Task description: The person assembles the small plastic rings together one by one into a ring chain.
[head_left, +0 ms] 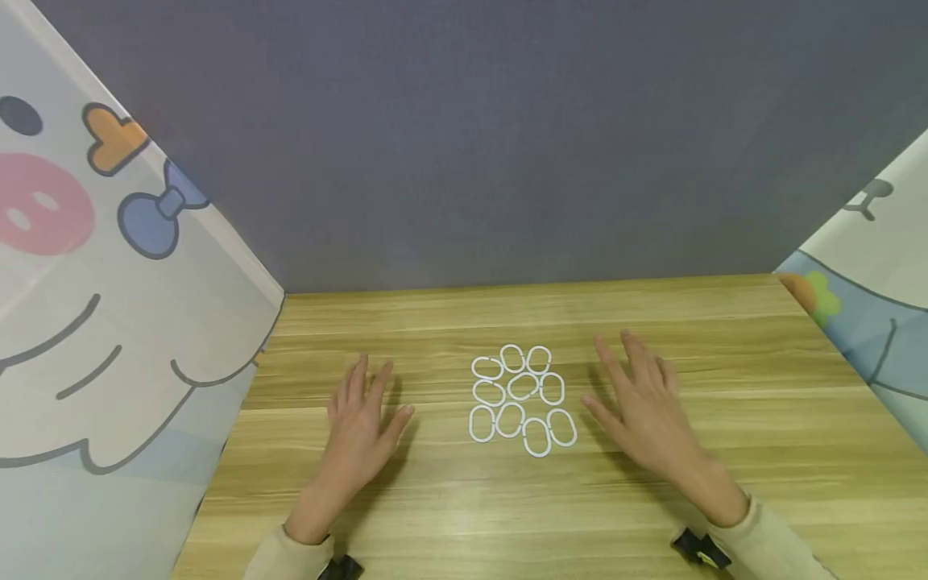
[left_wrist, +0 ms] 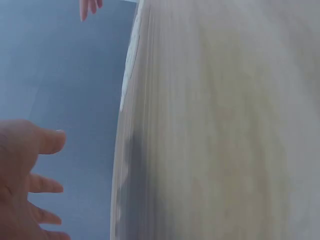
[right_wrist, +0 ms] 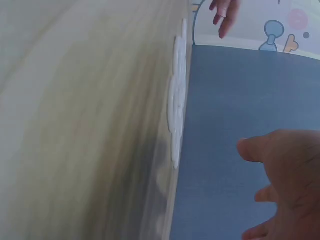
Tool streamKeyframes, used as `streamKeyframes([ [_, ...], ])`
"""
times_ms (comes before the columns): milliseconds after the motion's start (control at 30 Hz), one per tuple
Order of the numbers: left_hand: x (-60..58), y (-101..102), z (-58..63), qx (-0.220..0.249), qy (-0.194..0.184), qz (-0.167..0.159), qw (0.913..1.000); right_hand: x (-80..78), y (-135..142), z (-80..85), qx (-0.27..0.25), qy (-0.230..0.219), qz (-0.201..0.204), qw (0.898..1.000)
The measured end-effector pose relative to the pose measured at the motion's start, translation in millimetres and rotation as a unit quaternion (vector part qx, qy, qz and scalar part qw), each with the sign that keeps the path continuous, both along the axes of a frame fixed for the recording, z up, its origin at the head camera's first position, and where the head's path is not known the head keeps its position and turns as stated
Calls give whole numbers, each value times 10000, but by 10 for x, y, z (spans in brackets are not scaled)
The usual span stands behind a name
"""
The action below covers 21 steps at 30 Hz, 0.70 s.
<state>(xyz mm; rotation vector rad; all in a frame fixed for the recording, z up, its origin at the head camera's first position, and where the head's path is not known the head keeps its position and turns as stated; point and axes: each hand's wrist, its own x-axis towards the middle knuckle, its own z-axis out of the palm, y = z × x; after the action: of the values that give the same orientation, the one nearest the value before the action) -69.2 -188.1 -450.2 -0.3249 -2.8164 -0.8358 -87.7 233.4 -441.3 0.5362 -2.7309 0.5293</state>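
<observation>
Several white oval plastic rings [head_left: 482,424], each with a small gap in its loop, lie flat in a cluster on the wooden table [head_left: 406,515]. To the left of them hovers my left hand [head_left: 360,431], fingers spread and holding nothing. On the other side my right hand [head_left: 645,415] is spread too, its thumb tip close to the rightmost rings. From the right wrist view the rings [right_wrist: 177,100] appear edge-on as a low white row. The left wrist view shows the left hand [left_wrist: 22,185] raised above the tabletop, with its shadow below.
A grey panel [head_left: 522,145] stands along the table's back edge. Cartoon-printed walls rise at the left [head_left: 145,322] and right [head_left: 884,306]. Dark straps [head_left: 702,549] sit by both sleeve cuffs.
</observation>
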Motion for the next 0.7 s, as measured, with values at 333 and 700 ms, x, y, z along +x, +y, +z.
streamKeyframes([
  [333,-49,166,32,561,106,55,9984,-11,-99,-51,-384,566,211,9974],
  [700,-68,320,-33,900,-255,-89,9956,-36,-202,-53,-822,1137,516,9888],
])
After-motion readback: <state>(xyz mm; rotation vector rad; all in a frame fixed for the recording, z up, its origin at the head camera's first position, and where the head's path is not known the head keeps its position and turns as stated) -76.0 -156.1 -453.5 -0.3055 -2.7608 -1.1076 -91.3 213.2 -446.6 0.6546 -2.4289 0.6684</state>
